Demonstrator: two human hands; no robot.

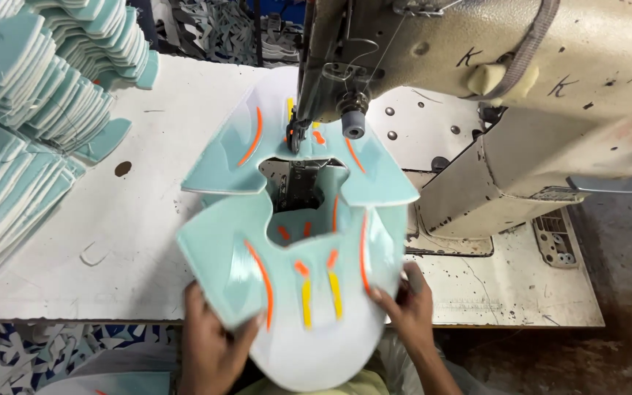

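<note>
Left hand (210, 344) and right hand (407, 311) each grip an edge of a mint-green foam shoe-upper panel with orange and yellow stripes (294, 271), held between them over the white counter (111, 241), just before the beige sewing machine (491, 88).

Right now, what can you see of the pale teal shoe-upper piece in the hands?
The pale teal shoe-upper piece is a curved, flat cut panel, fabric-like, with orange and yellow stripes and a white lower edge. It hangs over the white table's front edge. The left hand and right hand grip its sides; a matching panel lies beyond, under the sewing machine.
</note>
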